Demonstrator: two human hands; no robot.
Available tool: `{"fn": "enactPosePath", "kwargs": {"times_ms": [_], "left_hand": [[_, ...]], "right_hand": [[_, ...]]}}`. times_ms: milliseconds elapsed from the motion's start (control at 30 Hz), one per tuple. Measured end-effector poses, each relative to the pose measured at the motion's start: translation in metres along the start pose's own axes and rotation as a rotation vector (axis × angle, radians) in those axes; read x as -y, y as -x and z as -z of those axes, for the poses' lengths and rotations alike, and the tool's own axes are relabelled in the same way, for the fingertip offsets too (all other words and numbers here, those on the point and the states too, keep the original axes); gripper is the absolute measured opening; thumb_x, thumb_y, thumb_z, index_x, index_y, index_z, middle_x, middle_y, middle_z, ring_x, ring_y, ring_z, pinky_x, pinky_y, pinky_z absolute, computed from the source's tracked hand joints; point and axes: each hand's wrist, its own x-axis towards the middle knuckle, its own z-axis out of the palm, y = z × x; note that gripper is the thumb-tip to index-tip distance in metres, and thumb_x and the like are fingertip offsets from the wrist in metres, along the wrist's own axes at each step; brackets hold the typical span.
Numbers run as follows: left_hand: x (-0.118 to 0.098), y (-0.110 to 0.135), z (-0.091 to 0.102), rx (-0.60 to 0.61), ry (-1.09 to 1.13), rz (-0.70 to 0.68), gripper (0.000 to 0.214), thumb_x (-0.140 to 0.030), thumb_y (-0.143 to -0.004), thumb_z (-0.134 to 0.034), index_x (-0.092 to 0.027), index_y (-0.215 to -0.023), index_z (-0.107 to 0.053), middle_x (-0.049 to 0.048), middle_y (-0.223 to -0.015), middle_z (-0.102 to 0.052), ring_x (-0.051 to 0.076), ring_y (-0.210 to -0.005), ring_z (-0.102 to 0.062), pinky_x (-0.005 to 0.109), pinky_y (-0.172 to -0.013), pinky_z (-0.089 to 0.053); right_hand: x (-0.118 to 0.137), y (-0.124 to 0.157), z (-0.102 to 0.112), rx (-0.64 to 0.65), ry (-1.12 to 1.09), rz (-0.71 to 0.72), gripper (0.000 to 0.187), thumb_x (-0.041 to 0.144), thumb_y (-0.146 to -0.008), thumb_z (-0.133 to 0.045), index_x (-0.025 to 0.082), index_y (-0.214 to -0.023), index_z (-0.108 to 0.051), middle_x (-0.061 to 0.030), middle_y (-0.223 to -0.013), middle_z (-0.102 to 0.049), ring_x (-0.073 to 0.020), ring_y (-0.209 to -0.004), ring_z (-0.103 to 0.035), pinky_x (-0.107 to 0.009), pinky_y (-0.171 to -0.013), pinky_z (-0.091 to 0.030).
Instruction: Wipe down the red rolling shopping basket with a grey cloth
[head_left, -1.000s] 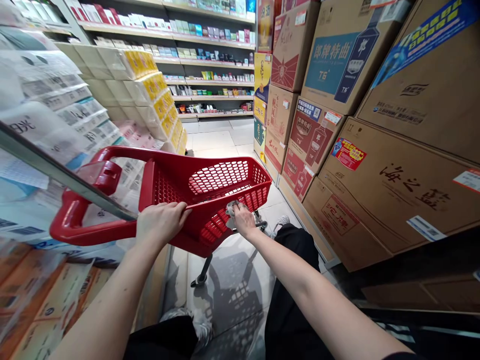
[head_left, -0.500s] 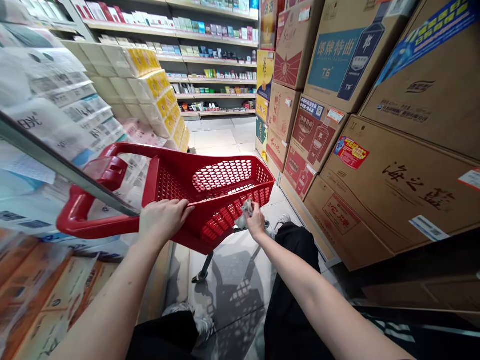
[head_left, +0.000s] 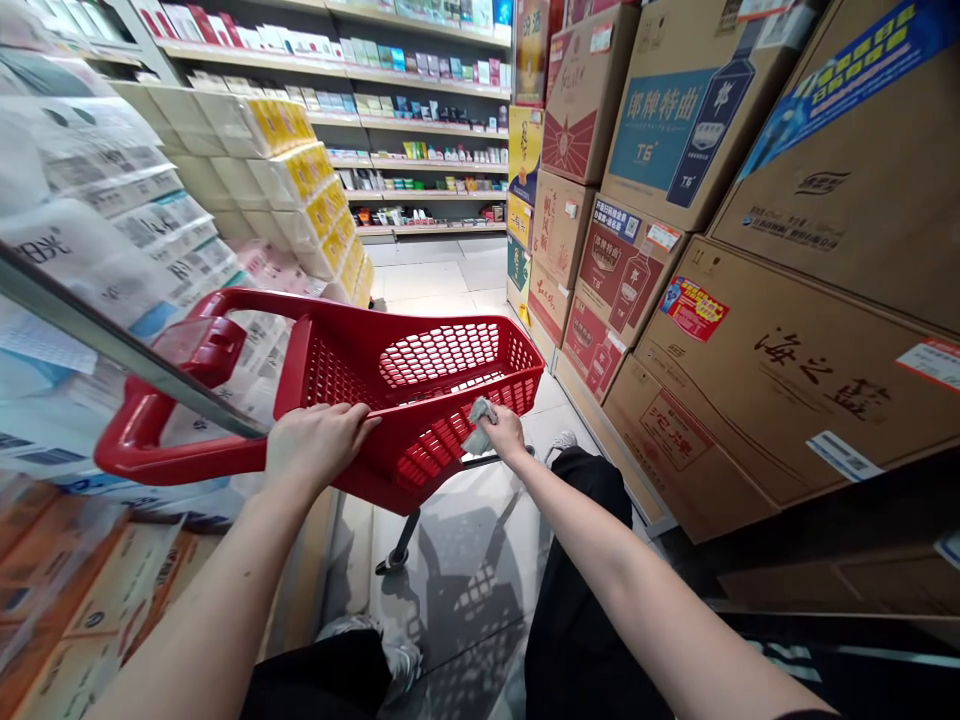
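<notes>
A red plastic shopping cart (head_left: 420, 355) with a mesh basket stands tilted in a shop aisle. My left hand (head_left: 315, 442) grips the near rim of the basket, fingers curled over the edge. My right hand (head_left: 504, 432) is closed on a crumpled grey cloth (head_left: 477, 426) and presses it against the outer right side of the basket, near its front corner. The cart's red handle (head_left: 161, 420) juts out to the left. Nothing shows inside the basket.
Stacked brown and red cardboard boxes (head_left: 757, 300) line the right side. Wrapped tissue packs (head_left: 120, 230) fill the left shelves behind a metal rail (head_left: 127, 350). Shelves of small goods (head_left: 420, 110) stand at the aisle's far end. My legs and a shoe (head_left: 397, 655) are below.
My right hand has slid the cloth along the basket's outer side, first toward the front corner, then slightly back. The left hand has kept its grip on the rim.
</notes>
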Motion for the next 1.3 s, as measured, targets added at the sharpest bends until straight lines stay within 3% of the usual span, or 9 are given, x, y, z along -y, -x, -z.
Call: {"fn": "enactPosePath", "kwargs": {"times_ms": [100, 233, 300, 533, 733, 900, 1033, 1200, 1300], "left_hand": [[-0.001, 0.002, 0.003, -0.005, 0.017, 0.002, 0.037, -0.045, -0.096, -0.038, -0.021, -0.084, -0.063, 0.0101, -0.082, -0.070, 0.027, -0.082, -0.064, 0.036, -0.068, -0.031], [-0.004, 0.003, 0.006, 0.000, 0.028, 0.005, 0.039, -0.046, -0.096, -0.036, -0.021, -0.085, -0.064, 0.0103, -0.084, -0.071, 0.027, -0.081, -0.064, 0.036, -0.068, -0.031], [-0.006, 0.002, 0.006, 0.002, 0.027, 0.009, 0.041, -0.046, -0.097, -0.035, -0.021, -0.085, -0.064, 0.0102, -0.084, -0.071, 0.027, -0.081, -0.064, 0.036, -0.068, -0.031], [-0.006, 0.000, 0.001, -0.022, 0.069, -0.016, 0.043, -0.046, -0.097, -0.034, -0.019, -0.082, -0.064, 0.0116, -0.082, -0.070, 0.028, -0.079, -0.064, 0.036, -0.067, -0.030], [-0.005, 0.001, 0.001, -0.018, 0.030, 0.019, 0.044, -0.047, -0.097, -0.032, -0.020, -0.084, -0.064, 0.0118, -0.081, -0.069, 0.028, -0.077, -0.063, 0.036, -0.066, -0.028], [-0.007, 0.002, 0.001, -0.001, 0.035, 0.025, 0.043, -0.048, -0.097, -0.032, -0.020, -0.085, -0.063, 0.0117, -0.082, -0.069, 0.027, -0.078, -0.063, 0.036, -0.067, -0.029], [-0.007, 0.000, -0.002, -0.009, 0.054, 0.014, 0.040, -0.047, -0.096, -0.034, -0.021, -0.084, -0.062, 0.0110, -0.083, -0.069, 0.027, -0.078, -0.062, 0.036, -0.067, -0.028], [-0.007, -0.002, -0.002, -0.023, 0.068, 0.034, 0.040, -0.047, -0.096, -0.034, -0.021, -0.084, -0.062, 0.0111, -0.081, -0.068, 0.026, -0.077, -0.061, 0.036, -0.066, -0.026], [-0.008, -0.001, 0.000, -0.029, 0.057, 0.022, 0.040, -0.046, -0.097, -0.034, -0.021, -0.084, -0.063, 0.0111, -0.080, -0.068, 0.026, -0.077, -0.061, 0.036, -0.067, -0.026]], "right_hand": [[-0.006, 0.007, 0.001, 0.013, 0.003, -0.037, 0.022, 0.034, -0.089, -0.057, 0.023, -0.100, -0.073, -0.0024, -0.092, -0.069, -0.0165, -0.084, -0.064, -0.022, -0.075, -0.045], [-0.008, 0.012, -0.002, -0.222, 0.003, -0.223, 0.032, 0.029, -0.095, -0.046, 0.018, -0.116, -0.067, -0.0087, -0.106, -0.068, -0.0196, -0.096, -0.064, -0.026, -0.084, -0.045], [-0.005, 0.009, -0.003, -0.255, -0.002, -0.246, 0.034, 0.027, -0.096, -0.043, 0.017, -0.120, -0.065, -0.0110, -0.111, -0.067, -0.0207, -0.102, -0.063, -0.028, -0.089, -0.045], [-0.004, -0.001, 0.002, -0.142, 0.082, -0.130, 0.032, 0.025, -0.094, -0.049, 0.022, -0.122, -0.064, -0.0085, -0.125, -0.062, -0.0191, -0.107, -0.062, -0.025, -0.089, -0.045], [-0.016, 0.013, 0.009, -0.067, 0.109, -0.033, 0.024, 0.037, -0.093, -0.054, 0.025, -0.107, -0.070, -0.0023, -0.103, -0.064, -0.0161, -0.094, -0.063, -0.022, -0.082, -0.046], [-0.008, 0.014, 0.003, -0.230, 0.113, -0.085, 0.039, 0.034, -0.100, -0.041, 0.021, -0.132, -0.058, -0.0089, -0.120, -0.059, -0.0180, -0.102, -0.062, -0.024, -0.087, -0.045], [-0.001, 0.002, 0.007, -0.163, 0.184, -0.063, 0.039, 0.031, -0.099, -0.043, 0.021, -0.134, -0.057, -0.0106, -0.123, -0.059, -0.0192, -0.106, -0.061, -0.026, -0.089, -0.045], [-0.020, 0.011, 0.018, -0.019, 0.267, 0.058, 0.027, 0.032, -0.095, -0.052, 0.027, -0.117, -0.066, -0.0044, -0.112, -0.062, -0.0177, -0.102, -0.060, -0.024, -0.085, -0.045], [-0.033, 0.017, 0.019, -0.063, 0.253, -0.055, 0.029, 0.032, -0.096, -0.048, 0.026, -0.117, -0.066, -0.0052, -0.110, -0.062, -0.0179, -0.099, -0.060, -0.025, -0.084, -0.046]]}}
